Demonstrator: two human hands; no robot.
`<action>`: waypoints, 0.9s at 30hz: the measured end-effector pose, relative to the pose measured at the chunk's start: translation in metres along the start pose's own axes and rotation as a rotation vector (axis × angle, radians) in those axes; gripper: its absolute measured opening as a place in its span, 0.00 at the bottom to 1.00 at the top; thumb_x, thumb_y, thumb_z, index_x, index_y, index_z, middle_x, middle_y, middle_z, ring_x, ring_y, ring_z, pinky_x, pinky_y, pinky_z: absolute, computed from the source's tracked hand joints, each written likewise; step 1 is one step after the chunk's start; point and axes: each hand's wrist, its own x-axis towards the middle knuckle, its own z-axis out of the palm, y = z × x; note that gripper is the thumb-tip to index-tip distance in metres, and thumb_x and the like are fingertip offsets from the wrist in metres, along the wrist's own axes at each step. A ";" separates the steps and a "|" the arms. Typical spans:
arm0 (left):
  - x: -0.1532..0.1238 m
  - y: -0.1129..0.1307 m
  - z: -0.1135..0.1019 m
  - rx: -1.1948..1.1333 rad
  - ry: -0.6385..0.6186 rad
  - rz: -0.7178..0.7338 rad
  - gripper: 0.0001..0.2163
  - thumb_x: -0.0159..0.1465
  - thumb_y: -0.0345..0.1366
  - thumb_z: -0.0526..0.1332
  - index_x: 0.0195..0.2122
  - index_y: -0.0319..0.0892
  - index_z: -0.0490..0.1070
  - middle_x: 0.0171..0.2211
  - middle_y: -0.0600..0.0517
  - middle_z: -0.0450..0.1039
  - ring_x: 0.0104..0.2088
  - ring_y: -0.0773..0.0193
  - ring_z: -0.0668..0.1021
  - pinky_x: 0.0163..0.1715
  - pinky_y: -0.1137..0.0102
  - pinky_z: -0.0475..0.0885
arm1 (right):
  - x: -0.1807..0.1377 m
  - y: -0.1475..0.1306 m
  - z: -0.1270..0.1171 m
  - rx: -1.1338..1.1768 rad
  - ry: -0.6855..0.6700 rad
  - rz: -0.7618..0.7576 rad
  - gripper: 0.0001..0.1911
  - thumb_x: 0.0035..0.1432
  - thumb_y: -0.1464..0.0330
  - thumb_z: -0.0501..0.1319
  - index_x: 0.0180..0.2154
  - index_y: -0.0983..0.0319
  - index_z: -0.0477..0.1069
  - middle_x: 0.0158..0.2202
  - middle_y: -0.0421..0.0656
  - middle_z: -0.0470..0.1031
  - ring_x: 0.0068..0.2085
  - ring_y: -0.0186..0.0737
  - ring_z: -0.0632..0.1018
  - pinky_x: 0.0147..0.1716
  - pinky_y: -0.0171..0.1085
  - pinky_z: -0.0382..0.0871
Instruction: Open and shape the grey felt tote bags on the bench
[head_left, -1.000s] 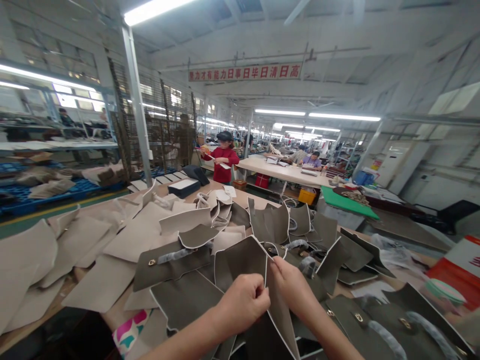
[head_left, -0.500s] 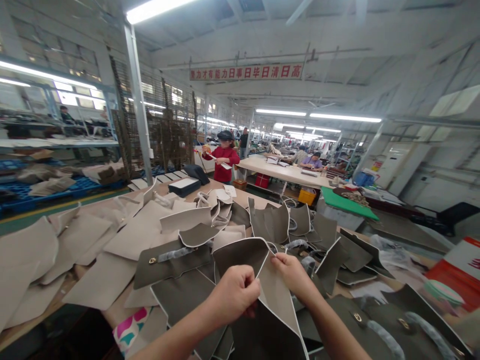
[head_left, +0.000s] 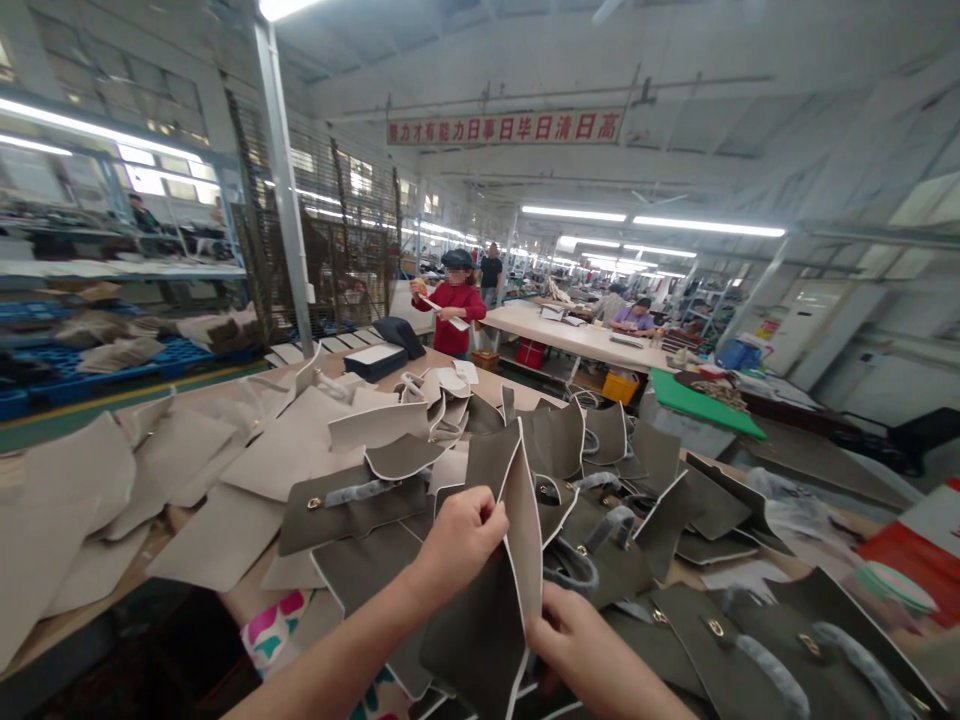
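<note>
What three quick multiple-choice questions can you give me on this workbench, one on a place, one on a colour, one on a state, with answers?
1. Where is the left hand?
A. On the upper edge of the raised olive panel
B. On the green mat
C. On the beige sheets

2. What colour edges the panel?
A. Red
B. White
C. Blue

3. How is the panel held?
A. Flat on the table
B. Rolled up
C. Upright between both hands

Answers: 1 A, its fingers pinch the top edge. 2 B, pale piping runs along it. 3 C, the right hand grips it lower down.
</note>
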 end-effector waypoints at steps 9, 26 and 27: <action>0.003 0.007 0.001 0.183 0.070 0.155 0.14 0.59 0.38 0.51 0.17 0.42 0.55 0.15 0.57 0.62 0.19 0.70 0.68 0.21 0.75 0.58 | 0.026 0.000 -0.060 -0.276 0.377 -0.186 0.18 0.50 0.73 0.48 0.43 0.61 0.64 0.36 0.43 0.72 0.37 0.41 0.73 0.35 0.37 0.68; 0.016 0.002 -0.041 0.597 0.216 0.601 0.16 0.58 0.40 0.58 0.47 0.42 0.65 0.48 0.46 0.67 0.50 0.55 0.66 0.53 0.57 0.53 | 0.019 -0.019 -0.085 -1.143 0.546 -0.679 0.13 0.61 0.72 0.46 0.30 0.60 0.66 0.36 0.42 0.72 0.35 0.38 0.71 0.38 0.39 0.60; 0.019 -0.002 -0.048 0.619 0.142 0.569 0.20 0.56 0.41 0.60 0.50 0.42 0.63 0.50 0.46 0.66 0.51 0.54 0.65 0.54 0.56 0.51 | 0.018 -0.020 -0.090 -1.135 0.517 -0.679 0.12 0.61 0.71 0.47 0.30 0.60 0.66 0.35 0.42 0.71 0.35 0.37 0.71 0.37 0.38 0.60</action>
